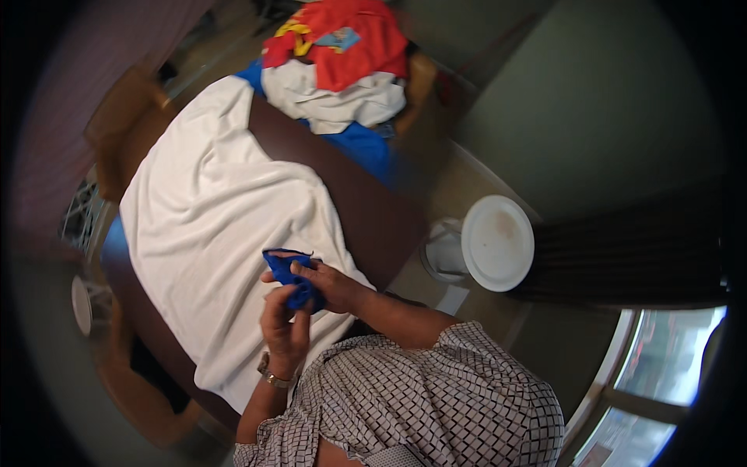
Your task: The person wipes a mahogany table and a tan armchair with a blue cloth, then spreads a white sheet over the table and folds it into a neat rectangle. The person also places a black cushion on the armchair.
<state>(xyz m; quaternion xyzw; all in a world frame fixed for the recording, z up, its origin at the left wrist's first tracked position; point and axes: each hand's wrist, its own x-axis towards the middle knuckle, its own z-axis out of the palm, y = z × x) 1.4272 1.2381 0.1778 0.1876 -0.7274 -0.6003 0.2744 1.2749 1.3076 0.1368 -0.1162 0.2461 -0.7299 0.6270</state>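
Observation:
Both my hands hold a small piece of blue cloth above a white blanket or towel that is spread in folds over a dark brown table. The cloth is bunched, with a ring-like fold near its lower end, and its far end gapes. My left hand, with a metal watch on the wrist, pinches the lower end between fingers and thumb. My right hand grips the middle of the cloth from the right, its thumb on top; its other fingers are partly hidden behind the cloth.
Beyond the table's far end, red, white and blue garments are heaped on a chair. A round white stool stands to the right, another to the left. Brown chairs flank the table's left side. A dark curtain hangs at the right.

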